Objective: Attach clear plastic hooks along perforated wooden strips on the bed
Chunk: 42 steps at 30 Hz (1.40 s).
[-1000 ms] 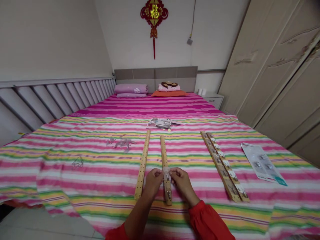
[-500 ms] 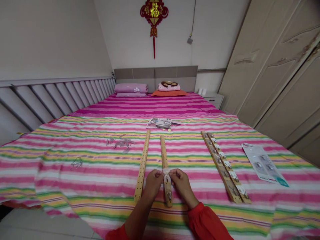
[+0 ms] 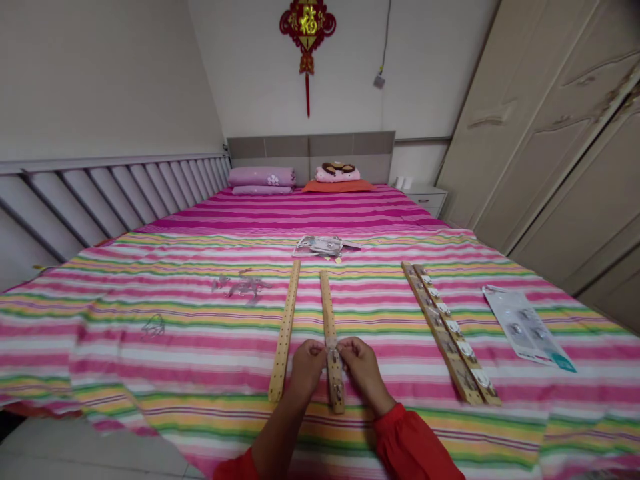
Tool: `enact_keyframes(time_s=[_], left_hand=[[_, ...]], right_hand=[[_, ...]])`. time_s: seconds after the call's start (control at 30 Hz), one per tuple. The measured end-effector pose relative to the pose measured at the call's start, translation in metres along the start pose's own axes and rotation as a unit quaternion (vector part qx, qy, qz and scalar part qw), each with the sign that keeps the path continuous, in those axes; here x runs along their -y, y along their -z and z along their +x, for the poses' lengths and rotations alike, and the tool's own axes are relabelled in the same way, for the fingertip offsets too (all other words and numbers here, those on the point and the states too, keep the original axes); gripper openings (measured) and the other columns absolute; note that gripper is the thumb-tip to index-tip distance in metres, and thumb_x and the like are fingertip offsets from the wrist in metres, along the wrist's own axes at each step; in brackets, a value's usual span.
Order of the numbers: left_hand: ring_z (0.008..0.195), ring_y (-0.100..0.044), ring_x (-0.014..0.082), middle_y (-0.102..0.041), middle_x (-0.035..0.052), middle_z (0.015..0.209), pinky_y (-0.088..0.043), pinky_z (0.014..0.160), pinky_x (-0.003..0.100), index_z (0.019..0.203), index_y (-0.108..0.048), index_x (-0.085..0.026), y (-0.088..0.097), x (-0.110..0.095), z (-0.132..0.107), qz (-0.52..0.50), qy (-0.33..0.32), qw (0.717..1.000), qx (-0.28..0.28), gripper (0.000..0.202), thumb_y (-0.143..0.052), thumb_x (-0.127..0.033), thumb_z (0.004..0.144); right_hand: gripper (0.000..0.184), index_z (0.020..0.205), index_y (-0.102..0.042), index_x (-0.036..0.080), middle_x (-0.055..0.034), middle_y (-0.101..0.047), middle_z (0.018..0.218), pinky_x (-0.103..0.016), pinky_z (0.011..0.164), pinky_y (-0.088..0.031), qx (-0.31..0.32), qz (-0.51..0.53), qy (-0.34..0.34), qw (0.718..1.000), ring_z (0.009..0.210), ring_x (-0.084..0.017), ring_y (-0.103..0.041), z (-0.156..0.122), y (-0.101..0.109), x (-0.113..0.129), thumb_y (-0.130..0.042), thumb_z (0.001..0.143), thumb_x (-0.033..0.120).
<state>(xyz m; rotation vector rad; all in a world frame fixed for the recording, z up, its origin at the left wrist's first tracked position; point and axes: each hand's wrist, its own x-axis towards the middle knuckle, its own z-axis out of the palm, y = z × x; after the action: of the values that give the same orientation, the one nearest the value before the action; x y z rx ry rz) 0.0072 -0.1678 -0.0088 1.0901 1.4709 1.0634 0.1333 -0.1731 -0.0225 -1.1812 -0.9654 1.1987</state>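
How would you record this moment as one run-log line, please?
left hand: at clear piece, left edge | right hand: at clear piece, right edge | clear piece: on wooden strip | second strip: lies left of it

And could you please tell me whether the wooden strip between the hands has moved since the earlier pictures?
No: the wooden strip lies across the same stripes of the bed cover, with no visible shift either way.

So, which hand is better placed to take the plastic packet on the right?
Probably the right hand: it is nearer the plastic packet, while the left hand is across the wooden strip between them.
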Motion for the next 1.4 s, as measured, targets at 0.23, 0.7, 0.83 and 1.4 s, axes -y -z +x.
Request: enact_keyframes(time_s=[0.23,0.7,0.83,1.4], left_hand=[[0.056,-0.058,0.0131,-0.060,-0.0014,0.057,-0.044,0.053,0.022,0.063,-0.056,-0.017,0.001,0.005,0.002,-0.006,0.001,1.000,0.000,0.017,-0.070,-0.024,0.059],[0.064,-0.056,0.0168,-0.059,-0.0015,0.062,-0.035,0.060,0.024,0.068,-0.055,-0.019,0.000,-0.004,0.021,0.195,-0.051,0.979,-0.025,0.026,-0.065,-0.043,0.064],[0.067,-0.057,0.0180,-0.059,-0.0014,0.061,-0.033,0.061,0.024,0.066,-0.054,-0.020,-0.001,-0.007,0.020,0.211,-0.039,0.976,-0.038,0.025,-0.067,-0.041,0.061],[0.064,-0.057,0.0204,-0.061,0.0022,0.063,-0.031,0.058,0.027,0.062,-0.051,-0.022,-0.004,-0.012,0.018,0.267,-0.036,0.962,-0.049,0.019,-0.060,-0.038,0.068]], right_hand=[[0.026,0.061,-0.055,0.020,0.0069,-0.049,0.043,-0.023,0.040,-0.029,-0.004,0.000,0.000,1.000,0.039,-0.010,-0.039,0.000,0.000,-0.003,-0.070,0.059,0.042],[0.039,0.089,-0.059,0.017,0.0075,-0.053,0.055,-0.021,0.043,-0.032,0.051,0.046,-0.034,0.997,0.044,-0.008,-0.044,-0.005,0.010,0.001,-0.072,0.054,0.028],[0.041,0.088,-0.059,0.018,0.0071,-0.053,0.055,-0.022,0.046,-0.034,0.049,0.038,-0.024,0.998,0.048,-0.010,-0.046,-0.002,0.009,-0.001,-0.075,0.051,0.028],[0.046,0.086,-0.064,0.020,0.0028,-0.054,0.055,-0.029,0.051,-0.038,0.032,0.032,-0.007,0.999,0.051,-0.016,-0.050,0.001,0.010,-0.014,-0.079,0.050,0.044]])
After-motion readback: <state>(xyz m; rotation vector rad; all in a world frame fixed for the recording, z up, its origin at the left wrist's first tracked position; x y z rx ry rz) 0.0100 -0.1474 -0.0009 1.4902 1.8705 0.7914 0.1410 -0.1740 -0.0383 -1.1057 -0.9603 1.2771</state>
